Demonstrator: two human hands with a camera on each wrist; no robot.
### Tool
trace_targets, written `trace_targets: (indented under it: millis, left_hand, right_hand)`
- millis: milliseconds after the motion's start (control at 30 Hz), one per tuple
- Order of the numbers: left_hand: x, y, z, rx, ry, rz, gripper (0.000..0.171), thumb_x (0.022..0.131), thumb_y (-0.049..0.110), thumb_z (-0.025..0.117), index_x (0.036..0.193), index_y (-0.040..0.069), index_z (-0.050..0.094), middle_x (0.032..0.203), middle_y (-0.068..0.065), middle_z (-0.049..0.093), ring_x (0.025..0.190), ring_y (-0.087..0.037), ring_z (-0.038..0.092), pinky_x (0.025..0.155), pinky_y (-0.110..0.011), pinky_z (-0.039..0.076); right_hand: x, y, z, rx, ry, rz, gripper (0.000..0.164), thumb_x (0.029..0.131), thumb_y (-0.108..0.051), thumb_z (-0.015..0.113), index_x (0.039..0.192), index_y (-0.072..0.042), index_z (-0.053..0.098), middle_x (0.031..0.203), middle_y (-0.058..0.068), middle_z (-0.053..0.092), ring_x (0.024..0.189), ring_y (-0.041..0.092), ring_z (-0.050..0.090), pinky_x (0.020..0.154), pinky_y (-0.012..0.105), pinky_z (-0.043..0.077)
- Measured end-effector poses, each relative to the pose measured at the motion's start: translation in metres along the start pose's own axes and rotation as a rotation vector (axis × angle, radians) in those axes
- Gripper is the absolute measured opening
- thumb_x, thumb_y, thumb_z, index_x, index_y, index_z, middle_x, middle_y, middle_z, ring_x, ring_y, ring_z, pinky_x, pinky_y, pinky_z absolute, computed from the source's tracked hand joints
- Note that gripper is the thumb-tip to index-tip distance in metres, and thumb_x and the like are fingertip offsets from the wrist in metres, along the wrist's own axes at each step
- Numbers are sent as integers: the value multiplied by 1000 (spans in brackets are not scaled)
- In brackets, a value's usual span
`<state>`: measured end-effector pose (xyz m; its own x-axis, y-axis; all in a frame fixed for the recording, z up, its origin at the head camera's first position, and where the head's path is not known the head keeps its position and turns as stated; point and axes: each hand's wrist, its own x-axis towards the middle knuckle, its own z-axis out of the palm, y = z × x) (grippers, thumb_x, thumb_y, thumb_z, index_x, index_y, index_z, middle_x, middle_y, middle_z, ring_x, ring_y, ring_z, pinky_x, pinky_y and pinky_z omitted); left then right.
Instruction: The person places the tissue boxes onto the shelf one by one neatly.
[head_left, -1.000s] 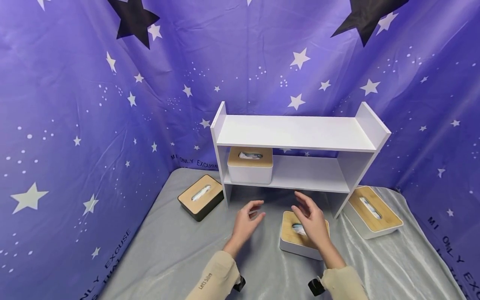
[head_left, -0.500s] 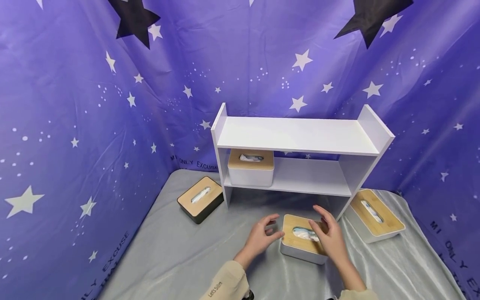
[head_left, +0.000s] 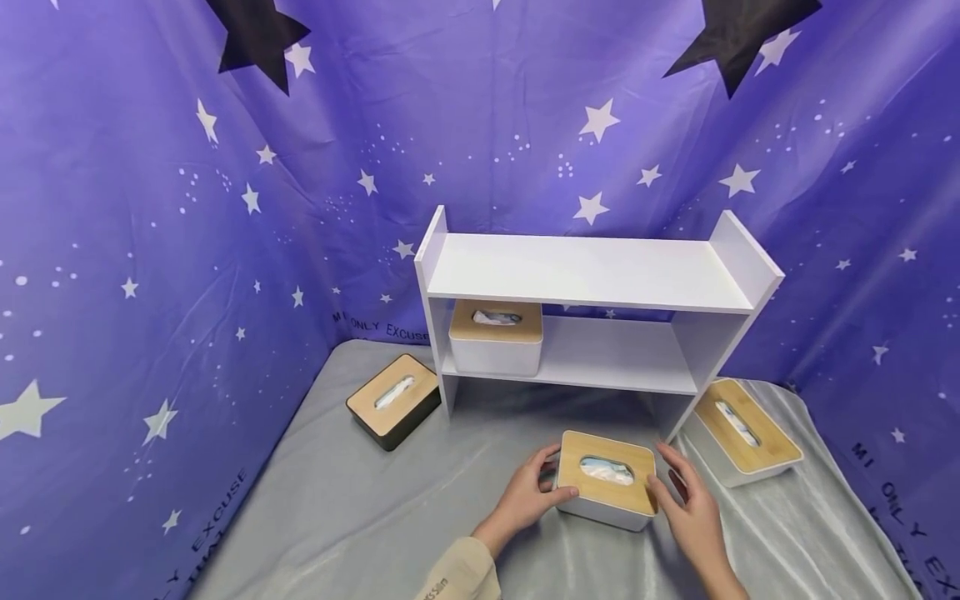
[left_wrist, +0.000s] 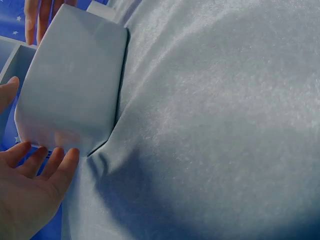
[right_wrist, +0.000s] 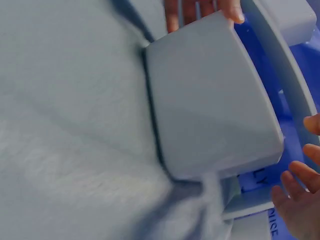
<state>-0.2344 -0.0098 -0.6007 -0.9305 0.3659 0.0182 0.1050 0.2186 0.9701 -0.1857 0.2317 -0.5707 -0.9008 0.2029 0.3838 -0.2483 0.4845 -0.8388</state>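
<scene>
In the head view, a tissue box (head_left: 607, 512) with a light wooden lid and pale walls sits on the grey cloth in front of the shelf. Tissue shows through its oval slot. My left hand (head_left: 525, 493) is at the box's left side, the thumb by the lid's front-left corner. In the left wrist view, its extended fingers (left_wrist: 61, 172) reach the box wall, seemingly touching it. At the box's right side is my right hand (head_left: 693, 508), fingers loosely spread. The right wrist view shows a gap between those fingers (right_wrist: 300, 182) and the box (right_wrist: 210, 100).
A white two-tier shelf (head_left: 585, 271) stands behind, with a white tissue box (head_left: 497, 354) at the left of its middle board. A black tissue box (head_left: 395, 400) lies left of the shelf, another white one (head_left: 746, 433) right. Starry purple curtains (head_left: 480, 125) enclose the table.
Both hands have moved right and come down beside the front tissue box. The right hand has gone from above its lid to its right side. The boxes and shelf stay in place.
</scene>
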Motion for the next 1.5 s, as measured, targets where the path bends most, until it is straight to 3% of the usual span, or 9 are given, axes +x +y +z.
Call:
trace_targets:
  millis: [167, 533, 767, 1000, 1267, 1500]
  left_hand:
    - [-2, 0, 1, -39, 0, -16, 73, 87, 23, 79, 150, 12, 43, 150, -15, 47, 135, -36, 51, 97, -34, 57]
    - [-1, -3, 0, -80, -14, -2, 72, 87, 13, 78, 149, 8, 43, 150, -18, 45, 135, -38, 50, 92, -22, 57]
    - [-1, 0, 2, -65, -15, -12, 71, 87, 12, 77, 150, 8, 43, 150, -18, 46, 135, -37, 50, 92, -21, 56]
    - [-3, -2, 3, -54, -7, -14, 72, 88, 14, 77, 150, 8, 42, 150, -18, 46, 135, -37, 50, 93, -24, 57]
    - [-1, -1, 4, -48, -3, 7, 71, 87, 13, 77, 149, 7, 43, 150, -20, 46, 134, -38, 52, 94, -27, 57]
    - [-5, -1, 3, 42, 39, 23, 70, 86, 20, 79, 147, 12, 47, 148, -15, 51, 127, -35, 59, 104, -43, 52]
  right_hand:
    - [-12, 5, -1, 37, -9, 61, 47, 95, -2, 64, 139, 6, 50, 130, -32, 45, 116, -26, 43, 96, -2, 39]
    - [-28, 22, -3, 259, -164, 121, 67, 93, 5, 62, 150, 10, 27, 136, -30, 39, 116, -22, 47, 89, 1, 46]
    - [-33, 24, -4, 236, -227, 147, 75, 90, 6, 67, 150, 13, 24, 135, -33, 36, 115, -25, 44, 86, 1, 47]
    - [-34, 25, -5, 196, -271, 259, 81, 89, -4, 72, 154, 4, 24, 131, -34, 32, 110, -30, 38, 84, 3, 47]
    - [-33, 34, -5, 245, -233, 143, 70, 87, 8, 68, 146, 13, 31, 133, -35, 39, 110, -23, 48, 82, 4, 51]
    - [-33, 32, -5, 177, -235, 184, 68, 89, -1, 71, 147, 8, 36, 128, -40, 39, 106, -24, 47, 79, 6, 52]
